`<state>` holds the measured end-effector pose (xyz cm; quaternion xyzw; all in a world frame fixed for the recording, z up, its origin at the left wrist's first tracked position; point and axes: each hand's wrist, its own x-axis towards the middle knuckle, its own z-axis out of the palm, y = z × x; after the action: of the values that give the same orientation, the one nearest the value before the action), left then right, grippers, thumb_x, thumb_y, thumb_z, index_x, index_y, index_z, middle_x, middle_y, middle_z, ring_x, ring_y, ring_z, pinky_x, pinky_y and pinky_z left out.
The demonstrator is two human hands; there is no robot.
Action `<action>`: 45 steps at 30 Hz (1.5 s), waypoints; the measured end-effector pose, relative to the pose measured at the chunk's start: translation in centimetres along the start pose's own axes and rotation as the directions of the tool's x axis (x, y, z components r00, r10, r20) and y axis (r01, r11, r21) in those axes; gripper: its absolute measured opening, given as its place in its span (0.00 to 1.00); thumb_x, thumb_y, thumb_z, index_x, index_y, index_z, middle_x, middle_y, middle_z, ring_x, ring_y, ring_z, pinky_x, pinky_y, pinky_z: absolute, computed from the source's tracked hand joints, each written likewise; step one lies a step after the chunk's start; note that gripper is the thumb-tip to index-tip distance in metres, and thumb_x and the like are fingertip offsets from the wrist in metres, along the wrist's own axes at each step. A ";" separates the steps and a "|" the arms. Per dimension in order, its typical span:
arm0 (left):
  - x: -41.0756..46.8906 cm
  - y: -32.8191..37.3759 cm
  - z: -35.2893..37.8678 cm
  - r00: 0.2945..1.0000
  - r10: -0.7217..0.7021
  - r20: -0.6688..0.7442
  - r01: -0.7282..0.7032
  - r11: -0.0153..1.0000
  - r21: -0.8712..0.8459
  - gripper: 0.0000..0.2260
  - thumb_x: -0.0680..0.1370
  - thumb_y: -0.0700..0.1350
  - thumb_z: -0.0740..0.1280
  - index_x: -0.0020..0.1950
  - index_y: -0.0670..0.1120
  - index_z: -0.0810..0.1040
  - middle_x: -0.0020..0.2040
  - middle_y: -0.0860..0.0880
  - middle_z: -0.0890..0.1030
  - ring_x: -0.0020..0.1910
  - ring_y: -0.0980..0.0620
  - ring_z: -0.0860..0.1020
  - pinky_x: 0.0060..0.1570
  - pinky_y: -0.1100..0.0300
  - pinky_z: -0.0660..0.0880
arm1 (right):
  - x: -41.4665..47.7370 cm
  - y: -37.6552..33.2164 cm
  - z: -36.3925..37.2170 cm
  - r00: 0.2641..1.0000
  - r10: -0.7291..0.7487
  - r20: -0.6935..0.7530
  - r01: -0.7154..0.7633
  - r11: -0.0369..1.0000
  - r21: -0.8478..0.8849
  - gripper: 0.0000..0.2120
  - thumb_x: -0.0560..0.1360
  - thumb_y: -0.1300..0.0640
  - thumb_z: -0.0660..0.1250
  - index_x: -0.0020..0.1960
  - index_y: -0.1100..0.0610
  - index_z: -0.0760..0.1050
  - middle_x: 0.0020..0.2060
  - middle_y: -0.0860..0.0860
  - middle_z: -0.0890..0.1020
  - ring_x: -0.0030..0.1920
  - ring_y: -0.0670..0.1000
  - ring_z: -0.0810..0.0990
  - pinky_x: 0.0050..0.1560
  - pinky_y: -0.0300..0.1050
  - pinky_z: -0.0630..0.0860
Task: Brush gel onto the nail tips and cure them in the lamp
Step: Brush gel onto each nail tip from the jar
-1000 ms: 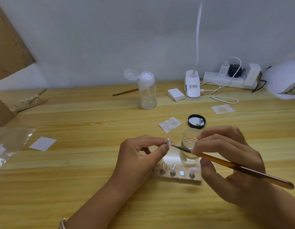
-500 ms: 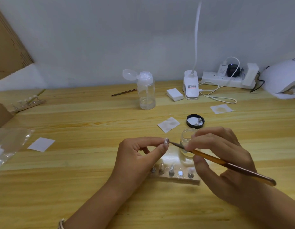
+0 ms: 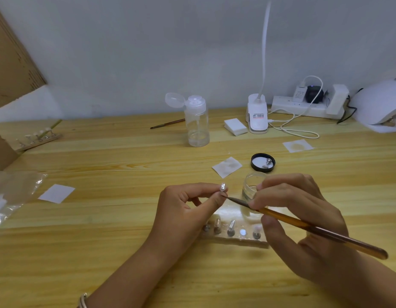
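Observation:
My left hand [image 3: 188, 207] pinches a small clear nail tip [image 3: 223, 187] on its stand between thumb and forefinger, above the table. My right hand [image 3: 297, 210] holds an amber-handled brush [image 3: 308, 226] like a pen, and the brush point sits just below the nail tip. Under both hands lies a wooden holder strip [image 3: 234, 237] with several nail tips on metal pegs. A small clear gel jar [image 3: 251, 185] stands just behind the brush, partly hidden by my right fingers. The white curing lamp [image 3: 379, 105] is at the far right edge.
The jar's black lid [image 3: 263, 162] lies behind the jar with small metal pieces in it. A clear pump bottle [image 3: 197, 121], a second brush [image 3: 168, 124], white wipes [image 3: 227, 167], a clip lamp [image 3: 257, 116], a power strip [image 3: 303, 106] and a second holder strip [image 3: 38, 138] stand further back.
The nail tip in my left hand has turned so its face shows more, and the brush point has dropped slightly below it. Both hands stay in the same place.

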<state>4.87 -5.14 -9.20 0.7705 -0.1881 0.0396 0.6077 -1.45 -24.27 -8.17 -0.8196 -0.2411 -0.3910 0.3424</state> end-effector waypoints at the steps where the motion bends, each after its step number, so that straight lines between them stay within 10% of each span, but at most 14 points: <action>1: 0.0 0.0 0.0 1.000 0.000 0.001 0.000 1.000 -0.004 0.05 0.72 0.43 0.76 0.45 0.53 0.87 0.41 0.59 0.86 0.41 0.61 0.82 0.40 0.67 0.74 | 0.1 0.1 0.0 1.000 0.013 -0.014 -0.014 1.000 -0.008 0.09 0.72 0.59 0.64 0.43 0.61 0.82 0.46 0.42 0.78 0.55 0.41 0.76 0.55 0.43 0.69; 45: 0.0 0.4 0.0 1.000 0.022 0.003 -0.022 1.000 -0.004 0.08 0.72 0.40 0.76 0.42 0.54 0.87 0.41 0.58 0.86 0.36 0.65 0.78 0.37 0.70 0.72 | 0.1 0.0 0.4 0.998 0.011 -0.055 -0.016 0.996 -0.089 0.08 0.71 0.59 0.65 0.41 0.60 0.83 0.45 0.42 0.77 0.54 0.38 0.74 0.54 0.44 0.70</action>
<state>4.74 -5.27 -8.80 0.7672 -0.1977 0.0446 0.6086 -1.21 -23.92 -8.23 -0.8247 -0.2085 -0.4215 0.3143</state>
